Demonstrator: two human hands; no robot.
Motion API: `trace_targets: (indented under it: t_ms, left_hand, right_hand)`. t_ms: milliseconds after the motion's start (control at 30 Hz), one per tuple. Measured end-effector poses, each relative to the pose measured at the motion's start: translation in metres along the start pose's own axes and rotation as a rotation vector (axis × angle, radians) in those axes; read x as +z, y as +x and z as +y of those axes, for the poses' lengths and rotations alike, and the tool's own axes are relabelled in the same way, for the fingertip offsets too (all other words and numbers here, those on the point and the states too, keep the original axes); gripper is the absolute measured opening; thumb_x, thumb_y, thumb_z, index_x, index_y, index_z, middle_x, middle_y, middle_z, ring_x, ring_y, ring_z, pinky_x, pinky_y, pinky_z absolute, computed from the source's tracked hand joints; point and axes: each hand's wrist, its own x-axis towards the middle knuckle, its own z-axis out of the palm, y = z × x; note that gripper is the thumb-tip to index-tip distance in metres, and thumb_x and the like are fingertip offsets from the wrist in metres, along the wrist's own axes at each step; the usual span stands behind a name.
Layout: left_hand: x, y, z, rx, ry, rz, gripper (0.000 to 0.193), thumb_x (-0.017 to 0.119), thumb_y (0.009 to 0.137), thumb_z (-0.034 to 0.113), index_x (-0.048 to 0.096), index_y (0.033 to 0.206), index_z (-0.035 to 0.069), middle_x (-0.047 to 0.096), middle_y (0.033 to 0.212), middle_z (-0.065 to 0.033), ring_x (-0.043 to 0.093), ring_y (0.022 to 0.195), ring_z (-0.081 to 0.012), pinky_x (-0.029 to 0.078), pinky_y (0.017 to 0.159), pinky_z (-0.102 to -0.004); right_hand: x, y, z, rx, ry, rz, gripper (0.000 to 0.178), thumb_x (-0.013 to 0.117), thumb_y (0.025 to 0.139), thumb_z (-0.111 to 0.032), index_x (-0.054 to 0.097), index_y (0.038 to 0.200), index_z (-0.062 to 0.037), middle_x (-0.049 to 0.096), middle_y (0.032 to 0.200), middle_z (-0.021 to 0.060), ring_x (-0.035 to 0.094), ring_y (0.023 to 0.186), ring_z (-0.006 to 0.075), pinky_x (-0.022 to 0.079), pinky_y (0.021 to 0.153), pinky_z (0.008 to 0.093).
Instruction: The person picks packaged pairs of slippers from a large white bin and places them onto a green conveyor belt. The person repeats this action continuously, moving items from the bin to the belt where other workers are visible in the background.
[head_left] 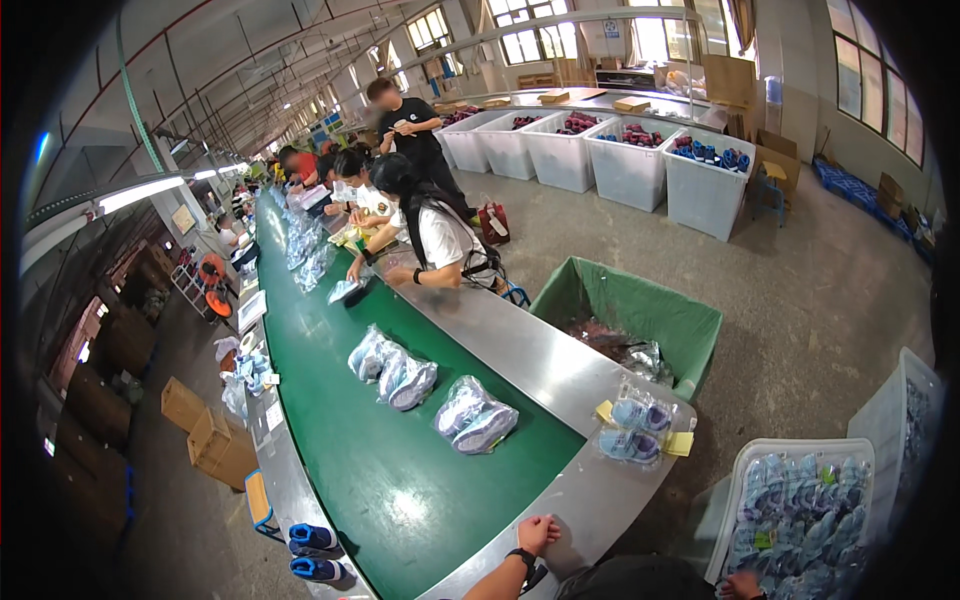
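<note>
My left hand (539, 535) rests on the metal border (585, 500) at the near end of the green conveyor belt (390, 490). Its fingers are curled in, with nothing visible in them, and a black band circles the wrist. Low on the right, my right hand (742, 586) is at the near rim of a white bin (868, 455) full of bagged light-blue shoes (800, 510); its fingers are mostly hidden. Bagged blue-and-purple shoes (636, 428) with yellow paper lie on the metal corner. Further bagged pairs (476, 415) lie on the belt.
A green bin (690, 320) with plastic scraps stands right of the belt. Blue shoes (316, 568) sit on the left border. Co-workers (440, 225) handle bags along the belt's far right side. White bins of shoes (705, 190) line the back, cartons (220, 445) the left floor.
</note>
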Motion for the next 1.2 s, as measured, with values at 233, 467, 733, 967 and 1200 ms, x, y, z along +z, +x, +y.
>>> trace_targets:
  t_ms: [233, 467, 733, 967, 1200]
  left_hand:
    - [-0.001, -0.004, 0.004, 0.018, 0.026, -0.005, 0.028, 0.061, 0.100, 0.025, 0.066, 0.098, -0.002, 0.074, 0.085, -0.0150, 0.072, 0.066, -0.0220, 0.056, 0.055, -0.0289]
    - [-0.002, -0.003, 0.005, -0.007, -0.006, -0.021, 0.029, 0.062, 0.099, 0.027, 0.068, 0.097, -0.001, 0.073, 0.084, -0.0131, 0.072, 0.066, -0.0201, 0.056, 0.055, -0.0288]
    - [-0.008, -0.006, 0.011, -0.049, 0.019, -0.068, 0.028, 0.062, 0.099, 0.027, 0.067, 0.100, -0.001, 0.073, 0.088, -0.0136, 0.072, 0.069, -0.0214, 0.058, 0.060, -0.0297]
    - [-0.047, -0.003, 0.030, -0.113, 0.133, -0.191, 0.028, 0.065, 0.097, 0.029, 0.066, 0.110, 0.003, 0.072, 0.092, -0.0091, 0.070, 0.071, -0.0168, 0.058, 0.061, -0.0298]
    - [-0.139, 0.001, 0.092, -0.110, 0.333, 0.050, 0.034, 0.064, 0.097, 0.032, 0.063, 0.116, 0.003, 0.072, 0.099, -0.0125, 0.071, 0.079, -0.0219, 0.059, 0.068, -0.0332]
  right_hand:
    - [-0.001, 0.006, 0.003, 0.003, 0.023, -0.012, 0.028, 0.062, 0.099, -0.032, 0.063, 0.111, -0.0076, 0.067, 0.088, 0.0080, 0.066, 0.075, 0.0222, 0.057, 0.062, 0.0379]
    - [-0.008, 0.020, 0.016, 0.000, 0.046, -0.030, 0.026, 0.062, 0.099, -0.032, 0.062, 0.107, -0.0073, 0.065, 0.082, 0.0080, 0.065, 0.070, 0.0215, 0.056, 0.058, 0.0365]
    - [-0.006, 0.017, 0.011, -0.009, 0.044, 0.012, 0.016, 0.060, 0.093, -0.020, 0.060, 0.099, -0.0047, 0.067, 0.079, 0.0133, 0.070, 0.062, 0.0280, 0.056, 0.051, 0.0391]
    - [-0.010, -0.007, 0.008, -0.001, 0.058, 0.043, 0.022, 0.060, 0.096, -0.022, 0.058, 0.102, -0.0009, 0.066, 0.082, 0.0174, 0.071, 0.068, 0.0316, 0.059, 0.056, 0.0415]
    - [-0.016, -0.030, 0.000, -0.006, 0.101, 0.054, 0.019, 0.059, 0.094, -0.019, 0.062, 0.100, -0.0016, 0.068, 0.081, 0.0152, 0.070, 0.062, 0.0258, 0.057, 0.053, 0.0356]
